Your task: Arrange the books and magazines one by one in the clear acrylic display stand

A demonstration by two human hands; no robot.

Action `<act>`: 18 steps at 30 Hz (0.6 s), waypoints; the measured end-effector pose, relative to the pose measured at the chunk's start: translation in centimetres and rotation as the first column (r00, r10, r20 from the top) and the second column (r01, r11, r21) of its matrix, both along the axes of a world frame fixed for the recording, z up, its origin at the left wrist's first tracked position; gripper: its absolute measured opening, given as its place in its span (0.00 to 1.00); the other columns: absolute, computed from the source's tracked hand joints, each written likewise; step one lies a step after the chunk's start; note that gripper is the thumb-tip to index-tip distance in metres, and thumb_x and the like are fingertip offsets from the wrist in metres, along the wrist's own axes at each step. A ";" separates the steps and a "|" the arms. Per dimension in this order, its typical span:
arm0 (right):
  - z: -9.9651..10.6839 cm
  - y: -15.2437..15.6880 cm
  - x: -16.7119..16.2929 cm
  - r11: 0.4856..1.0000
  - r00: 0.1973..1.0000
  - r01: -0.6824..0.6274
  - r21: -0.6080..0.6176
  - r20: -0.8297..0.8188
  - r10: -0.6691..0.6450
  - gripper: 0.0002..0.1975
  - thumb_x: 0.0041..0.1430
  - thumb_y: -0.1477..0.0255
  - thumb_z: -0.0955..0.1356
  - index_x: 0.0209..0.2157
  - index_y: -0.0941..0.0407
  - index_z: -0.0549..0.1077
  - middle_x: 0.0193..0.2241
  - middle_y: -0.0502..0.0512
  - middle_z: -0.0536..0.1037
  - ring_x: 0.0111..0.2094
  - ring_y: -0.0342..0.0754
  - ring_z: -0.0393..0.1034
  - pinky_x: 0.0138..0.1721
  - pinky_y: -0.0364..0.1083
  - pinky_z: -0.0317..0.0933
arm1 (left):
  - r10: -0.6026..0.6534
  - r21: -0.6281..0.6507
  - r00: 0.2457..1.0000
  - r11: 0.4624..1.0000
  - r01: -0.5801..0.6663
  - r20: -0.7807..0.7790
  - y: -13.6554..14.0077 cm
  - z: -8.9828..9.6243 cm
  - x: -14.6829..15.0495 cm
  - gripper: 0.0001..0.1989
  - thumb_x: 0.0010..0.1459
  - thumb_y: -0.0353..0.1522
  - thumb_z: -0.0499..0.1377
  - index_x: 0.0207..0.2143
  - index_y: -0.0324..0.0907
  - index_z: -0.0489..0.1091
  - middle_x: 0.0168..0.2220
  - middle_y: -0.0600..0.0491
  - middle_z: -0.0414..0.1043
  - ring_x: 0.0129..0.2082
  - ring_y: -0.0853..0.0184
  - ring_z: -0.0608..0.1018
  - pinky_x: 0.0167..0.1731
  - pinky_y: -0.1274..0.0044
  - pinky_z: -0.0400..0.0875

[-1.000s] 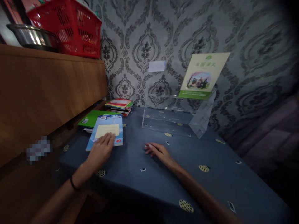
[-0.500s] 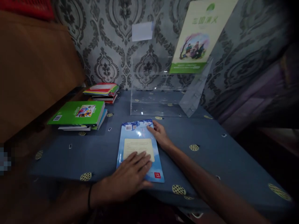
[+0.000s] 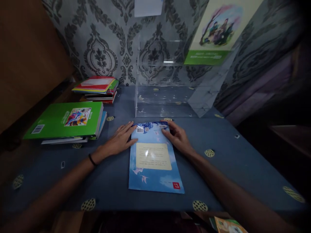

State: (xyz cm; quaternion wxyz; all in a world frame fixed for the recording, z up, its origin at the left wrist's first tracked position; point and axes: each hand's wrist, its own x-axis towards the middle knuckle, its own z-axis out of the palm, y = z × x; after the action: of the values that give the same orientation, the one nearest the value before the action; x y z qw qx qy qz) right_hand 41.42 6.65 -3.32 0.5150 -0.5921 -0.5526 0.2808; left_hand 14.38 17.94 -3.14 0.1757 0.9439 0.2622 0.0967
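Observation:
A blue book [image 3: 155,179] lies flat on the table, back cover up, with a pale text panel, barcodes near its far edge and a small red mark near the close right corner. My left hand [image 3: 120,139], a dark band on its wrist, rests at the far left corner; its fingers are stretched out and its fingertips and thumb touch the book's left edge. At the far right corner my right hand [image 3: 177,136] grips the book, thumb on the cover and fingers curled around the edge.
A clear acrylic rack [image 3: 160,110] stands behind the book, with a cream-and-green book [image 3: 204,57] upright in it. To the left are a stack topped by a green book [image 3: 55,119] and a smaller stack with a red cover [image 3: 93,84]. Patterned wallpaper [image 3: 100,58] lies beyond.
My left hand has moved from the middle of the cover to the far left corner. My right hand stays at the far right corner. The view has tilted down and closer.

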 end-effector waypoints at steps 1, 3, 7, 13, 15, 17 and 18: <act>0.1 -0.1 0.0 1.000 1.000 0.003 0.002 0.015 -0.003 0.25 0.59 0.52 0.71 0.53 0.51 0.74 0.49 0.58 0.80 0.49 0.57 0.76 0.49 0.54 0.70 | 0.003 0.002 1.000 1.000 -0.003 0.018 0.1 0.1 0.1 0.31 0.70 0.45 0.50 0.69 0.40 0.56 0.72 0.40 0.53 0.72 0.55 0.57 0.69 0.59 0.52; 0.1 -0.1 0.0 1.000 0.999 0.008 -0.003 0.042 -0.008 0.26 0.59 0.51 0.71 0.54 0.50 0.75 0.51 0.58 0.80 0.49 0.58 0.75 0.50 0.55 0.70 | 0.014 0.010 0.998 1.000 -0.015 0.061 0.1 0.2 0.3 0.30 0.68 0.47 0.53 0.66 0.39 0.60 0.67 0.40 0.62 0.67 0.53 0.65 0.66 0.59 0.59; -0.7 -0.1 0.5 0.999 0.993 0.034 -0.038 0.117 -0.030 0.28 0.61 0.52 0.70 0.58 0.50 0.72 0.52 0.58 0.79 0.51 0.59 0.75 0.53 0.57 0.69 | 0.032 0.000 0.987 0.999 -0.033 0.160 0.3 0.0 0.2 0.32 0.64 0.47 0.58 0.64 0.39 0.60 0.58 0.42 0.70 0.60 0.51 0.70 0.60 0.58 0.66; -1.4 -0.4 0.8 0.972 0.886 0.196 0.133 0.400 -0.234 0.22 0.67 0.61 0.66 0.59 0.53 0.71 0.55 0.63 0.77 0.56 0.61 0.72 0.58 0.64 0.65 | 0.107 -0.098 0.935 0.992 -0.078 0.338 0.9 -1.5 -0.1 0.29 0.66 0.29 0.50 0.68 0.37 0.50 0.56 0.42 0.73 0.59 0.58 0.73 0.62 0.61 0.65; -0.5 -0.6 -0.4 0.976 0.852 0.066 0.208 0.498 -0.164 0.20 0.70 0.65 0.63 0.59 0.52 0.71 0.55 0.63 0.77 0.57 0.61 0.70 0.60 0.64 0.63 | 0.119 -0.128 0.921 0.989 -0.077 0.370 1.1 -1.8 -0.3 0.31 0.64 0.26 0.47 0.69 0.37 0.48 0.56 0.43 0.74 0.59 0.61 0.73 0.63 0.63 0.65; 0.5 -0.6 -2.4 0.970 0.817 -0.156 0.185 0.576 0.022 0.20 0.72 0.68 0.61 0.61 0.50 0.69 0.55 0.60 0.78 0.57 0.59 0.71 0.60 0.63 0.63 | 0.132 -0.153 0.914 0.985 -0.078 0.383 1.2 -1.8 -0.5 0.33 0.62 0.24 0.46 0.70 0.37 0.46 0.56 0.44 0.75 0.59 0.62 0.74 0.63 0.63 0.65; 1.1 -0.5 -3.5 0.949 0.783 -0.275 0.157 0.609 0.126 0.21 0.72 0.69 0.60 0.63 0.49 0.68 0.57 0.60 0.77 0.59 0.58 0.70 0.61 0.63 0.62 | 0.136 -0.162 0.912 0.984 -0.078 0.386 1.3 -1.7 -0.5 0.35 0.61 0.23 0.46 0.70 0.37 0.45 0.55 0.44 0.76 0.59 0.62 0.74 0.63 0.62 0.65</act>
State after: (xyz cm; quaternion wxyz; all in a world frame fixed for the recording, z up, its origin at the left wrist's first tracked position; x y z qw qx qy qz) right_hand 37.89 6.18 -2.27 0.3509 -0.5216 -0.7747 0.0678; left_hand 13.85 19.20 -4.84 0.2867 0.8741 0.2789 0.2757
